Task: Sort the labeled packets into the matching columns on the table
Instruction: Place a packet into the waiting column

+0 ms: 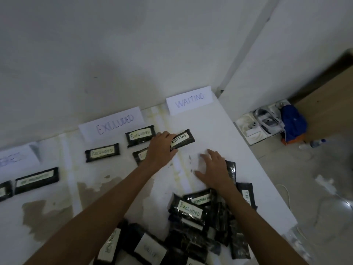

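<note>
My left hand grips the left end of a black packet labeled WAITING, which lies on the white table under the WAITING card. My right hand rests flat and open on the table just ahead of a heap of black packets; one on top reads EXCLUDED. Under the EXCLUDED card lie three EXCLUDED packets: one near the card, one to its left, and one partly hidden by my left hand.
A third column at the far left holds a blurred card and two packets. The table's right edge drops to the floor, where boxes, a blue bag and cables lie. The wall stands right behind the cards.
</note>
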A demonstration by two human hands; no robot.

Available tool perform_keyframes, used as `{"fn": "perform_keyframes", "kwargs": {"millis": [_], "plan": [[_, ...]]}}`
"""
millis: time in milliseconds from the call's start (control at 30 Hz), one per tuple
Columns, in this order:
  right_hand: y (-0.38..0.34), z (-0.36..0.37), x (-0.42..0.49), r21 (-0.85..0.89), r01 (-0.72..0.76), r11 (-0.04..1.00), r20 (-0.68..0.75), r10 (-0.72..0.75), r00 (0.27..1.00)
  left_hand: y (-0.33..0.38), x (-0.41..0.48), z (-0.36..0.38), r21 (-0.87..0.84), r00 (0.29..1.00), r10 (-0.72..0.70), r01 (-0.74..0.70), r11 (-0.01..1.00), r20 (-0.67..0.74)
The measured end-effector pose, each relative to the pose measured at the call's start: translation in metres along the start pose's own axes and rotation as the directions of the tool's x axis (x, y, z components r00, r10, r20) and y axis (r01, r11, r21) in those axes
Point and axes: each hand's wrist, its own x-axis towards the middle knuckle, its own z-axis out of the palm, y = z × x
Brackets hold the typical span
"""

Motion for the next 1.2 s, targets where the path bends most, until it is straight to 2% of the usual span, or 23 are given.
{"fn": "perform_keyframes", "kwargs": {"millis": [367, 533, 733, 767, 833, 900, 967, 1067, 1133, 1200], "plan": [[0.024, 0.018, 0.015, 0.052, 0.062, 0.997, -0.046, -0.059, 0.997, 0.051, 0.129, 0.065, 0.078, 0.994, 0.109, -0.109, 0.991, 0.006], [0.023, 0.019, 0.011, 0.054, 0.063, 0.997, -0.059, -0.059, 0.996, 0.061, 0.154, 0.083, 0.099, 0.994, 0.112, -0.111, 0.989, 0.002], [0.022, 0.019, 0.007, 0.03, 0.071, 0.997, -0.049, -0.069, 0.996, 0.065, 0.163, 0.094, 0.048, 0.994, 0.099, -0.097, 0.994, -0.044], [0.023, 0.019, 0.005, 0.052, 0.078, 0.996, -0.068, -0.075, 0.995, 0.066, 0.164, 0.095, 0.048, 0.994, 0.096, -0.093, 0.994, -0.052], [0.027, 0.02, 0.001, 0.086, 0.091, 0.992, -0.209, -0.071, 0.975, 0.067, 0.165, 0.097, 0.05, 0.995, 0.083, -0.08, 0.996, -0.061], [0.032, 0.02, -0.007, 0.085, 0.027, 0.996, -0.399, 0.01, 0.917, 0.067, 0.167, 0.096, 0.058, 0.996, 0.076, -0.073, 0.996, -0.05], [0.036, 0.018, -0.013, 0.088, -0.162, 0.983, -0.47, 0.184, 0.863, 0.068, 0.166, 0.095, 0.074, 0.998, 0.066, -0.064, 0.995, -0.021], [0.038, 0.015, -0.016, 0.136, -0.42, 0.897, -0.409, 0.437, 0.801, 0.073, 0.158, 0.088, 0.076, 0.999, 0.044, -0.043, 0.996, -0.01], [0.038, 0.009, -0.015, 0.191, -0.518, 0.834, -0.282, 0.552, 0.785, 0.077, 0.143, 0.081, 0.01, 0.998, 0.065, -0.065, 0.998, -0.025], [0.039, 0.003, -0.014, 0.196, -0.569, 0.799, -0.201, 0.601, 0.774, 0.079, 0.12, 0.074, -0.083, 0.993, 0.116, -0.118, 0.99, -0.031]]}}
